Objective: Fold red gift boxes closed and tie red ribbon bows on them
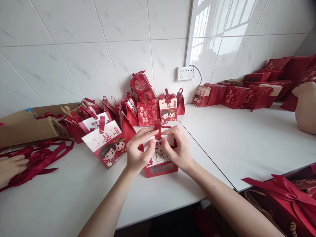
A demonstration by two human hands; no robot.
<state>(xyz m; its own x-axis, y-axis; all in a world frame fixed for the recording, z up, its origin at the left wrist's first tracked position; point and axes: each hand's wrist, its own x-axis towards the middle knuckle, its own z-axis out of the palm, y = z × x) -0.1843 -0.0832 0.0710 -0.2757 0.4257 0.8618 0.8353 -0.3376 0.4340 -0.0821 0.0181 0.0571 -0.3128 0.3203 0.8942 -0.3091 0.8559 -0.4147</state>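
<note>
A small red and white gift box (pixel 160 164) with a cartoon couple on it stands on the white table (pixel 74 194) in front of me. My left hand (pixel 139 149) and my right hand (pixel 176 146) are both closed on its top, pinching the red ribbon (pixel 157 128) that rises between them. Finished boxes with tied ribbons (pixel 148 108) are piled just behind, against the tiled wall. Another box (pixel 108 144) lies tilted to the left of my left hand.
A cardboard carton (pixel 27 126) and loose red ribbons (pixel 41 158) lie at far left, where another person's hand (pixel 11 166) rests. Flat red boxes (pixel 247 93) line the right wall. A wall socket (pixel 185 73) sits above. A red bag with a bow (pixel 283 197) stands below the table edge.
</note>
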